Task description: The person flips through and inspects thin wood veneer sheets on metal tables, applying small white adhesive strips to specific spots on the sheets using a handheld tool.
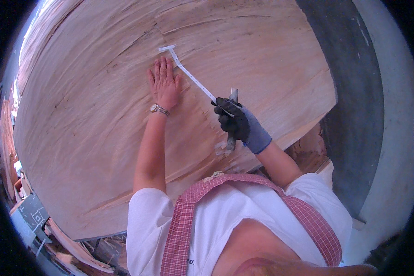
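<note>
A large sheet of wood veneer (110, 119) lies spread in front of me, its grain running in long curves. My left hand (164, 85) is bare and rests flat on it, fingers stretched, with a wristwatch (159, 109) on the wrist. A white strip of dotted tape (193, 79) runs slantwise from a short crosswise piece of tape (167, 48), just beyond my left fingertips, to my right hand. In a grey and black glove, my right hand (237, 118) pinches the strip's near end. The same hand grips a grey knife-like tool (231, 142), its middle hidden by the fingers.
Small pieces of clear or whitish tape (222, 148) stick to the veneer near my body. A crack runs through the wood beyond the crosswise tape. Dark grey floor (356, 119) borders the sheet at the right. Wood scraps (73, 246) and a blue-grey object (30, 216) are at lower left.
</note>
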Available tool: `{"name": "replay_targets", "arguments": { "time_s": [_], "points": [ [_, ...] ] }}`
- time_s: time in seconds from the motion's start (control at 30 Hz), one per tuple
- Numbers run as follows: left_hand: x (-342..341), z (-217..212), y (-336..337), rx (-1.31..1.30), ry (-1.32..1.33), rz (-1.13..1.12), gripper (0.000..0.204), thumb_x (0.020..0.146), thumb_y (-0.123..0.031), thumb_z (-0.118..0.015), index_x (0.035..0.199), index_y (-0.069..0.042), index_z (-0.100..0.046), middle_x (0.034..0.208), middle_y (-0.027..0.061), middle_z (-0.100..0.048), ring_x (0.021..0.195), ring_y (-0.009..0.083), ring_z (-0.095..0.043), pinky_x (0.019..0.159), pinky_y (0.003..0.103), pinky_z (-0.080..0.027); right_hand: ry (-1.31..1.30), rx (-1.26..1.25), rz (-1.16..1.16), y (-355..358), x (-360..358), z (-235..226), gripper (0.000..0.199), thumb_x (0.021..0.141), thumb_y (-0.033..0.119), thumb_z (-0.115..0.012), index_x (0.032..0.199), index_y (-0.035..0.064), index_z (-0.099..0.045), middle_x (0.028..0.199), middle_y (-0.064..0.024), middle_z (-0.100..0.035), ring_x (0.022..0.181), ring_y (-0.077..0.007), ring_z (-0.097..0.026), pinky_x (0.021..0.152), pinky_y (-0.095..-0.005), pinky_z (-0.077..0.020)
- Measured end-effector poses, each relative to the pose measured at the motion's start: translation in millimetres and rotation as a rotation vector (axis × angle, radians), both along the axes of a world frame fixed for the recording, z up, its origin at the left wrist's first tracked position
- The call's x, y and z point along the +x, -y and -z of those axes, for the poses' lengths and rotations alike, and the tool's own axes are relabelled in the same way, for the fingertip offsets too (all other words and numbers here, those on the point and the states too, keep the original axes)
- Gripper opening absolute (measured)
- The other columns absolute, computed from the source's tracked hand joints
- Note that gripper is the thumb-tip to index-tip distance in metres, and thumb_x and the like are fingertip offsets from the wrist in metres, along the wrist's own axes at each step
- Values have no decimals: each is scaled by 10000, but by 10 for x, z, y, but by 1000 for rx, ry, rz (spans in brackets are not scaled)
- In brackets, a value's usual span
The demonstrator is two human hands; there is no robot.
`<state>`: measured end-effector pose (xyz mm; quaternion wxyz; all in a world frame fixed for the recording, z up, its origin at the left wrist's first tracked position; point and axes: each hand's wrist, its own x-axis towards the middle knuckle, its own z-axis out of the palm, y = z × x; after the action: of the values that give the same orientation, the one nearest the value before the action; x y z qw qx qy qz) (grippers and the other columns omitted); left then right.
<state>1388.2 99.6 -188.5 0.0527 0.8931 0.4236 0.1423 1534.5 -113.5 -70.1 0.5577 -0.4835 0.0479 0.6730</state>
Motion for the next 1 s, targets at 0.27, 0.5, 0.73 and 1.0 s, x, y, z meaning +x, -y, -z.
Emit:
{"name": "replay_targets", "arguments": {
  "time_s": [0.27, 0.5, 0.73, 1.0],
  "points": [
    [9, -56, -15, -82, 175, -30, 533, 975, -357, -468, 1485, -225, -391, 1585, 59, -268, 1477, 250, -195, 1199, 486, -70, -30, 19, 15, -62, -27, -92, 283, 931, 275, -658, 1152, 105, -613, 892, -30, -634, 621, -64, -539, 462, -196, -414],
    [-19, -64, -51, -46, 233, -2, 356, 942, -302, -580, 1296, -294, -620, 1502, 43, -423, 1429, 263, -319, 1184, 488, -146, 32, -86, -40, 2, -123, -73, 305, 908, 304, -684, 1128, 103, -616, 886, -15, -633, 616, -59, -532, 461, -193, -405],
    [30, -46, -81, -49, 235, -33, 331, 941, -313, -584, 1266, -288, -641, 1472, 28, -463, 1415, 250, -344, 1181, 488, -167, 12, -134, -50, -5, -150, -85, 294, 914, 303, -676, 1125, 107, -617, 867, 0, -613, 596, -54, -518, 453, -193, -397],
    [-4, -15, -74, 17, 261, -21, 334, 926, -317, -609, 1252, -265, -651, 1453, 31, -487, 1408, 243, -358, 1181, 484, -168, -67, 61, 46, -207, -45, -338, 271, 975, 291, -587, 1153, 87, -574, 800, 57, -551, 560, -25, -470, 441, -182, -371]
  ]
}}
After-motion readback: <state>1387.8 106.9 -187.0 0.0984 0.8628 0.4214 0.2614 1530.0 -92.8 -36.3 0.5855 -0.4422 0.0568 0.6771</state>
